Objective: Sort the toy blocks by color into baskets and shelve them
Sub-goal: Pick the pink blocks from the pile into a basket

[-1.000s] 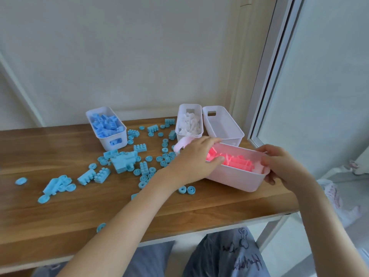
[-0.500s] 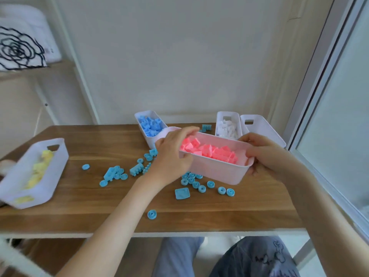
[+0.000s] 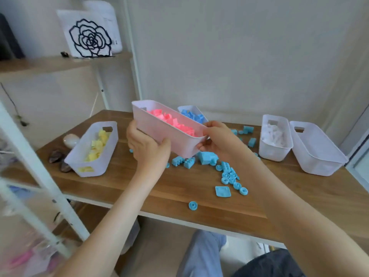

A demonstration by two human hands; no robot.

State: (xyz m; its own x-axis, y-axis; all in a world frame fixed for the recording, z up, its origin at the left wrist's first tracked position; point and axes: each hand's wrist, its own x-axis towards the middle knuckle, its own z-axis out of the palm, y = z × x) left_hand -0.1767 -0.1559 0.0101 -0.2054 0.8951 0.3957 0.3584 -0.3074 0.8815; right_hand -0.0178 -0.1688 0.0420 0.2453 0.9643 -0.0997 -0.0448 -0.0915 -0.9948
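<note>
Both hands, left (image 3: 148, 148) and right (image 3: 216, 139), fingers clamped on pink-block basket (image 3: 159, 127), held above table (image 3: 179, 188), likely for shelving.

No words, numbers or brand names are showing clearly enough to read. In the upper left of the frame, a white card (image 3: 87, 35) is standing on a wooden shelf (image 3: 40, 64), carrying a black line drawing of a rose but no lettering. Just behind it, a white package (image 3: 108, 14) is showing a small patch of dark print, too blurred to make out.
</note>
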